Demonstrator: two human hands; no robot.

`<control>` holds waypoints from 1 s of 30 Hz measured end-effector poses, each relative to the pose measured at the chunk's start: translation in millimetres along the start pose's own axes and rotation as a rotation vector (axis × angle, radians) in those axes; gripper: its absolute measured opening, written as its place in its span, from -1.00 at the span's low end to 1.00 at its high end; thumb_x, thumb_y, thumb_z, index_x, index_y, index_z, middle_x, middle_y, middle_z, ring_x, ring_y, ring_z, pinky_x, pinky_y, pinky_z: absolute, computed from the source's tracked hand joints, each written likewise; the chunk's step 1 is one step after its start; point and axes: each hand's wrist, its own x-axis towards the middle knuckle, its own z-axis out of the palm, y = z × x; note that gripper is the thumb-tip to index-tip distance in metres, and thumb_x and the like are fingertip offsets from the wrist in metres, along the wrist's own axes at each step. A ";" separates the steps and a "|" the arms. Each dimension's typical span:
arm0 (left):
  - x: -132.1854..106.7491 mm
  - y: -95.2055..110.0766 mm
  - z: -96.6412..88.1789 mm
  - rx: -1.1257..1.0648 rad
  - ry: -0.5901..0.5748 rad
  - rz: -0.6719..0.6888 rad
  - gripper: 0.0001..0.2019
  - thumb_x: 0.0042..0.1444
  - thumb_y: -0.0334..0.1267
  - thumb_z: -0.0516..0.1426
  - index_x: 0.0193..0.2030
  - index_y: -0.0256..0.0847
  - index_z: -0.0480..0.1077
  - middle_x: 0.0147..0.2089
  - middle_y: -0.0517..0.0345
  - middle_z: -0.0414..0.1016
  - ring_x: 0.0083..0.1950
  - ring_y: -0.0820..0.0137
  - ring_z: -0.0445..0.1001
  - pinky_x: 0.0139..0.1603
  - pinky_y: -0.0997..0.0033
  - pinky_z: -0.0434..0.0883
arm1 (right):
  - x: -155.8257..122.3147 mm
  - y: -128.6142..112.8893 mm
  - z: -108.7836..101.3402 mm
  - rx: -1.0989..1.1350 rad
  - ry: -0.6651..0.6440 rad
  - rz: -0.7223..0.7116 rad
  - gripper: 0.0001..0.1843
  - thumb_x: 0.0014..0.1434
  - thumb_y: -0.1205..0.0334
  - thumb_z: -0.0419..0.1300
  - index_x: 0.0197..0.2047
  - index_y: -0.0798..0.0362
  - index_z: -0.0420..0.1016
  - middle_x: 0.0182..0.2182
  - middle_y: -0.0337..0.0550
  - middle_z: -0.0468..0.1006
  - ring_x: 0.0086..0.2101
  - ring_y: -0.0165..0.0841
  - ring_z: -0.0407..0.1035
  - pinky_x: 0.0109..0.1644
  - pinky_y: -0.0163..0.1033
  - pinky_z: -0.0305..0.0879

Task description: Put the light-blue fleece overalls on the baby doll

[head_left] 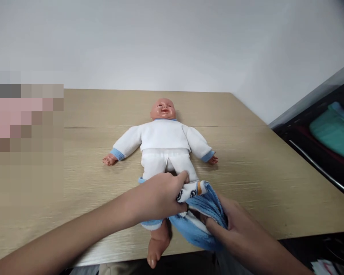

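Note:
A baby doll point(165, 137) in a white top with blue cuffs lies face up on the table, its head away from me. Fuzzy blue pants point(195, 236) with a white patch and printed eyes are bunched around its lower legs. One bare foot point(157, 246) sticks out of a pant leg; the other foot is hidden in the cloth. My left hand point(166, 194) pinches the pants' fabric by the doll's knee, beside the patch. My right hand point(232, 221) grips the gathered blue cloth at the right, thumb inside the opening.
The wooden table point(240, 152) runs back to a white wall, with its near edge just below the doll's foot. At the right, beyond the table, green cloth point(335, 130) lies on something dark. A pixelated patch covers the left side.

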 end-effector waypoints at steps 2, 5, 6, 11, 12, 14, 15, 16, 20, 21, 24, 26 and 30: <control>1.1 -0.1 3.8 0.010 -0.019 0.003 -0.64 0.16 -0.24 0.31 0.04 -0.10 0.33 -0.31 0.19 0.47 -0.22 0.12 0.56 -0.32 0.27 0.13 | -0.8 5.4 2.7 -0.008 0.001 0.024 -0.71 0.27 0.23 0.17 0.04 -0.05 0.58 -0.08 -0.11 0.73 -0.10 -0.09 0.58 0.01 -0.05 0.44; 1.4 -0.1 5.9 0.025 -0.048 0.007 -0.55 0.17 -0.25 0.32 0.16 -0.10 0.31 -0.15 0.07 0.62 -0.10 0.01 0.63 -0.24 0.23 0.23 | -1.2 13.7 7.2 0.000 0.007 0.054 -0.75 0.25 0.17 0.17 -0.05 -0.03 0.61 -0.16 -0.09 0.73 -0.10 -0.04 0.59 0.05 0.03 0.47; 1.4 0.0 6.0 0.032 -0.056 0.005 -0.53 0.18 -0.26 0.32 0.19 -0.11 0.30 -0.11 0.03 0.64 -0.06 -0.02 0.64 -0.21 0.21 0.27 | -1.6 17.0 9.8 0.014 0.022 0.067 -0.73 0.25 0.14 0.17 -0.05 -0.02 0.62 -0.18 -0.07 0.74 -0.10 -0.02 0.60 0.09 0.07 0.50; 1.5 -1.5 7.4 0.003 -0.034 0.034 -0.50 0.24 -0.31 0.29 0.26 -0.14 0.25 0.07 -0.06 0.63 0.09 -0.02 0.63 0.00 0.13 0.38 | -5.1 32.6 26.1 0.169 0.238 0.105 -0.35 0.22 0.03 0.23 0.35 0.00 0.58 0.16 0.04 0.73 0.23 0.06 0.56 0.44 0.20 0.41; 1.7 -2.3 8.1 -0.011 -0.023 0.045 -0.50 0.24 -0.31 0.29 0.27 -0.14 0.24 0.09 -0.05 0.62 0.09 0.00 0.62 0.01 0.13 0.39 | -5.8 33.8 28.3 0.196 0.263 0.092 -0.31 0.20 0.04 0.25 0.39 0.00 0.55 0.20 0.04 0.71 0.27 0.05 0.54 0.46 0.18 0.41; 2.3 -4.3 9.5 -0.051 -0.005 0.064 -0.49 0.22 -0.33 0.29 0.26 -0.14 0.24 0.07 -0.01 0.61 0.06 0.04 0.60 -0.01 0.15 0.37 | -7.0 34.1 30.9 0.232 0.269 0.048 -0.36 0.17 0.09 0.26 0.32 -0.02 0.58 0.14 0.02 0.72 0.20 0.01 0.58 0.36 0.10 0.51; 2.7 -5.4 10.2 -0.079 0.004 0.068 -0.48 0.21 -0.33 0.30 0.26 -0.14 0.25 0.04 0.03 0.60 0.03 0.06 0.60 -0.03 0.16 0.36 | -7.6 33.6 31.7 0.248 0.266 0.024 -0.42 0.14 0.12 0.27 0.24 -0.04 0.60 0.06 -0.02 0.73 0.12 -0.02 0.60 0.26 0.05 0.58; 3.2 -6.7 10.7 -0.113 0.012 0.073 -0.46 0.19 -0.34 0.30 0.26 -0.13 0.25 0.02 0.06 0.59 0.01 0.08 0.59 -0.06 0.17 0.35 | -8.3 33.0 32.5 0.264 0.264 0.008 -0.48 0.13 0.16 0.27 0.18 -0.06 0.60 -0.01 -0.05 0.72 0.06 -0.05 0.62 0.17 0.00 0.62; 4.4 -12.5 10.5 -0.276 0.039 0.102 -0.42 0.17 -0.34 0.32 0.30 -0.12 0.26 0.02 0.10 0.59 -0.01 0.13 0.59 -0.06 0.19 0.38 | -9.9 34.9 39.0 0.299 0.295 -0.023 -0.49 0.12 0.25 0.26 0.17 -0.14 0.54 -0.01 -0.13 0.67 0.01 -0.11 0.60 0.12 -0.07 0.63; 4.5 -14.0 10.0 -0.312 0.038 0.114 -0.42 0.18 -0.34 0.32 0.30 -0.11 0.26 0.03 0.10 0.60 0.00 0.14 0.60 -0.04 0.20 0.39 | -9.4 36.5 41.3 0.284 0.309 -0.043 -0.46 0.12 0.27 0.27 0.20 -0.14 0.53 0.04 -0.12 0.64 0.04 -0.11 0.59 0.16 -0.06 0.62; 4.9 -18.6 9.3 -0.365 0.020 0.140 -0.41 0.18 -0.36 0.33 0.31 -0.11 0.26 0.08 0.09 0.62 0.02 0.16 0.61 -0.02 0.21 0.42 | -5.3 41.7 46.4 0.207 0.334 -0.125 -0.43 0.13 0.32 0.29 0.23 -0.12 0.53 0.13 -0.10 0.55 0.11 -0.14 0.54 0.22 -0.08 0.58; 5.5 -21.4 10.3 -0.350 0.012 0.149 -0.36 0.17 -0.37 0.34 0.34 -0.11 0.24 0.09 0.06 0.61 0.05 0.14 0.62 -0.01 0.19 0.43 | -1.7 44.4 47.1 0.159 0.332 -0.164 -0.43 0.12 0.36 0.30 0.22 -0.10 0.53 0.13 -0.09 0.51 0.12 -0.16 0.52 0.23 -0.10 0.57; 6.6 -25.8 14.4 -0.319 0.016 0.187 -0.28 0.13 -0.41 0.37 0.38 -0.11 0.20 0.15 -0.02 0.59 0.13 0.08 0.61 0.04 0.15 0.46 | 2.0 51.1 45.9 0.157 0.308 -0.195 -0.49 0.14 0.40 0.32 0.16 -0.11 0.54 0.13 -0.11 0.46 0.10 -0.20 0.53 0.16 -0.16 0.59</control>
